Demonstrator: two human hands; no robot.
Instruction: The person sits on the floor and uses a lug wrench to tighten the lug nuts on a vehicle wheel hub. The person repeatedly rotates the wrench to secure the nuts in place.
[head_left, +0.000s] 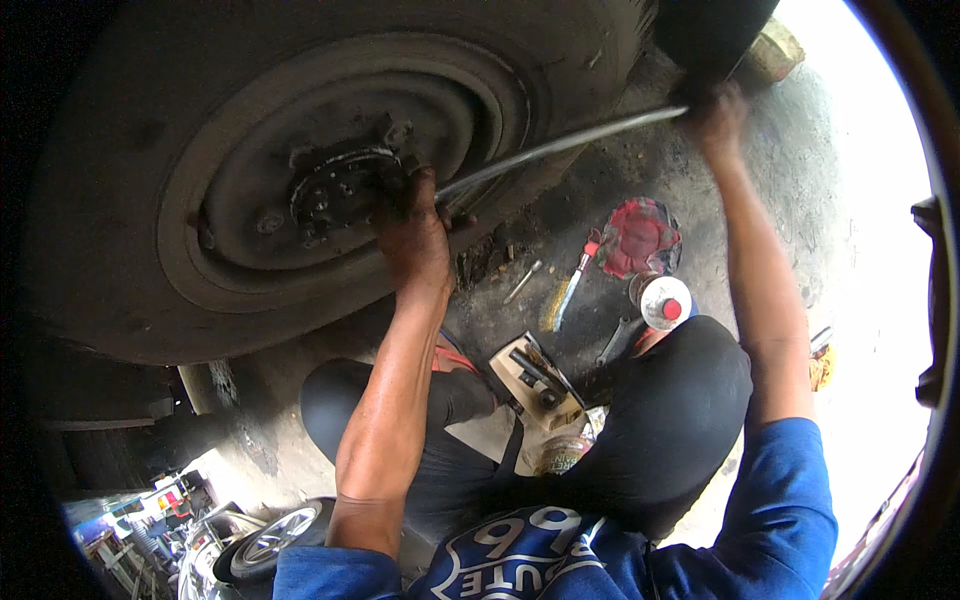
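A long metal bar (570, 142) runs from the wheel hub out to the upper right. My right hand (720, 122) is closed round its far end, slightly blurred. At the hub end, my left hand (412, 228) is wrapped about the bar's head, its fingers dark with grime. What joins the bar to the wheel there is hidden behind that hand. The dark greasy hub (335, 190) with its studs sits in the middle of a large wheel rim (250, 120), inside a big black tyre (110, 180).
On the ground lie a wire brush (573, 290), a small metal rod (522, 282), a red cloth (640, 238) and a spanner (614, 340). A white-topped container (664, 302) with a red cap stands by my right knee. An open box (540, 385) holding dark parts sits between my legs.
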